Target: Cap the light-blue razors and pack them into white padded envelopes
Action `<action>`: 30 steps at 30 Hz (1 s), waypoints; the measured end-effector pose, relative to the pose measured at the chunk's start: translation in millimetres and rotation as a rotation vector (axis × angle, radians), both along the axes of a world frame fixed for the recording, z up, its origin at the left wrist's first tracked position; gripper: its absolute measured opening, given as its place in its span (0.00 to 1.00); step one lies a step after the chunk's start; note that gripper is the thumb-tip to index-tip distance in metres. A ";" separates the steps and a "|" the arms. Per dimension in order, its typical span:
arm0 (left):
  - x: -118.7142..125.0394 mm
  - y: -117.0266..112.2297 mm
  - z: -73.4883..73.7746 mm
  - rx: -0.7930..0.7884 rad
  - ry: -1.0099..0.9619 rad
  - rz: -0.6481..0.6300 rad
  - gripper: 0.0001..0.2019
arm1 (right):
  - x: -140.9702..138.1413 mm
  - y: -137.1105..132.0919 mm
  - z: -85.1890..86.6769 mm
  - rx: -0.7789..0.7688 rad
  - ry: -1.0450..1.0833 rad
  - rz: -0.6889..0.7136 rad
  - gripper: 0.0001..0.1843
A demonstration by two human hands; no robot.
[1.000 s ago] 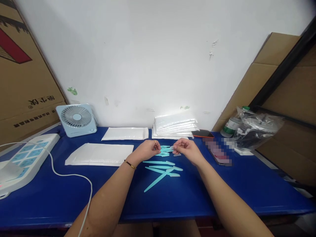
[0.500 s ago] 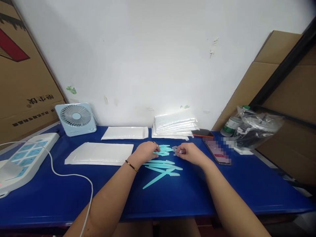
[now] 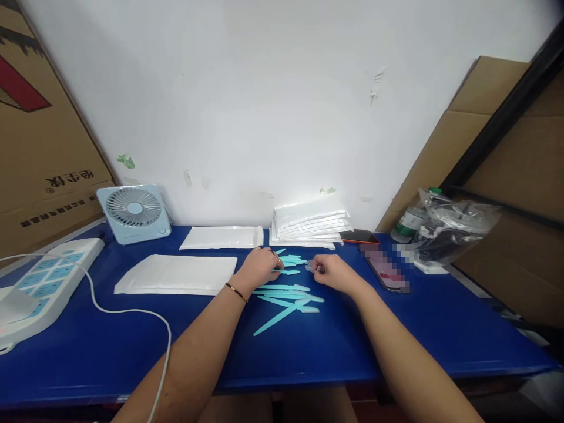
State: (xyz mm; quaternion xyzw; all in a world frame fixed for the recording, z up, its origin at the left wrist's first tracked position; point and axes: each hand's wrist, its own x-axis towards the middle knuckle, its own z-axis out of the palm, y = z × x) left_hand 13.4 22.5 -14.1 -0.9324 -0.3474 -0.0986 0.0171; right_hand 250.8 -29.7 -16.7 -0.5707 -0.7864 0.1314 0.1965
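Note:
My left hand (image 3: 262, 267) is curled over the handle end of a small group of teal eyebrow razors (image 3: 294, 259), its fingertips closed on at least one; the exact grip is partly hidden. Facing it, my right hand (image 3: 332, 272) pinches small clear plastic pieces (image 3: 309, 266) that look like blade caps, close to the razor tips. Nearer me on the blue table lie several more teal razors (image 3: 282, 317), some crossing each other, below and between both hands.
White padded envelopes (image 3: 176, 273) lie left of my hands, with a stack of envelopes (image 3: 311, 223) against the wall. A phone (image 3: 385, 270), a bottle (image 3: 408, 225) and a plastic bag (image 3: 458, 229) stand right. A fan (image 3: 134, 212), power strip (image 3: 48, 282) and white cable (image 3: 165, 335) occupy the left.
My left fingers have shifted slightly back among the razors, and one razor now lies apart from the group. My right fingers have closed further around the clear pieces. The view has shifted slightly.

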 end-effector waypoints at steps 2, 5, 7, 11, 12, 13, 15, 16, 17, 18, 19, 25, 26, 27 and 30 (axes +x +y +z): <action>1.5 0.0 -0.7 -0.002 0.012 0.009 0.07 | 0.8 -0.6 1.0 -0.028 0.089 0.010 0.05; 4.3 -0.7 -0.6 0.015 0.014 0.008 0.08 | 0.7 -0.9 1.2 -0.007 0.149 0.039 0.08; 5.3 -1.2 -0.4 0.012 0.004 0.002 0.08 | 0.1 -0.7 0.6 0.020 0.157 0.066 0.09; 5.1 -0.6 -0.9 -0.009 -0.047 0.000 0.08 | -0.5 -0.1 -0.7 0.019 0.164 0.103 0.10; 4.9 -0.3 -1.0 -0.007 -0.061 -0.003 0.09 | -0.4 0.1 -1.0 0.021 0.166 0.104 0.10; 4.7 -0.1 -1.0 -0.004 -0.071 -0.006 0.09 | -0.1 0.3 -1.2 0.026 0.169 0.104 0.10; 4.3 0.2 -0.7 -0.006 -0.079 -0.010 0.08 | 0.8 0.8 -1.6 0.037 0.179 0.101 0.10; 4.2 0.2 -0.5 -0.011 -0.081 -0.011 0.08 | 1.3 1.1 -1.7 0.042 0.184 0.097 0.10; 4.0 0.3 -0.3 -0.016 -0.085 -0.010 0.08 | 1.7 1.3 -1.6 0.046 0.189 0.092 0.10; 3.9 0.4 -0.1 -0.022 -0.090 -0.008 0.08 | 1.9 1.4 -1.5 0.049 0.192 0.089 0.10; 3.7 0.6 0.0 -0.027 -0.097 -0.007 0.08 | 1.7 1.3 -1.3 0.050 0.192 0.088 0.10; 6.4 -4.9 1.9 -0.079 -0.135 -0.051 0.08 | -10.3 -4.0 2.7 0.022 0.219 0.142 0.10; 7.4 -7.3 2.7 -0.094 -0.134 -0.065 0.08 | -12.7 -5.3 3.7 0.008 0.229 0.155 0.10; 8.5 -9.8 3.6 -0.112 -0.128 -0.076 0.08 | -14.0 -6.5 4.8 -0.011 0.235 0.166 0.10; 10.2 -14.6 5.8 -0.171 -0.105 -0.090 0.08 | -8.4 -7.8 8.5 -0.089 0.248 0.183 0.10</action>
